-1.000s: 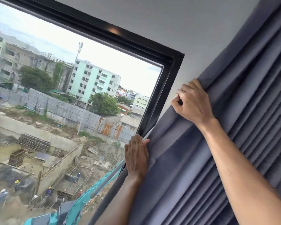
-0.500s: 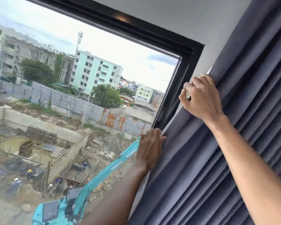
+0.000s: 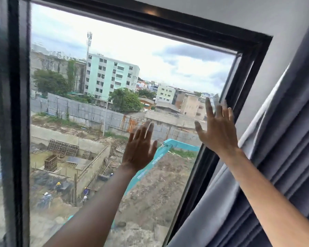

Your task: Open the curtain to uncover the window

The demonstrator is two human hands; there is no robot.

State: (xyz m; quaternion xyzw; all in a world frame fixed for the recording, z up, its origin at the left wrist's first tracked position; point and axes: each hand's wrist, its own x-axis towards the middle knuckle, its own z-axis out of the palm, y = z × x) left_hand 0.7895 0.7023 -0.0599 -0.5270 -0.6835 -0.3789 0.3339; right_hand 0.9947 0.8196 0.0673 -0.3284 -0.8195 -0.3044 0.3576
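- Left hand [image 3: 138, 152], right hand [image 3: 218, 131]: both spread flat, holding nothing.
- Curtain [image 3: 278, 166]: bunched right of the window [image 3: 114, 104], folds running top to bottom; right hand nearer.

Curtain [image 3: 284, 175] matt grey cloth w/ soft pleats; window [image 3: 114, 104] glass clear, frame [image 3: 194, 25] glossy black.

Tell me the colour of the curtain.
Plain greyish blue, hanging in pleats; the curtain shows best in the head view.
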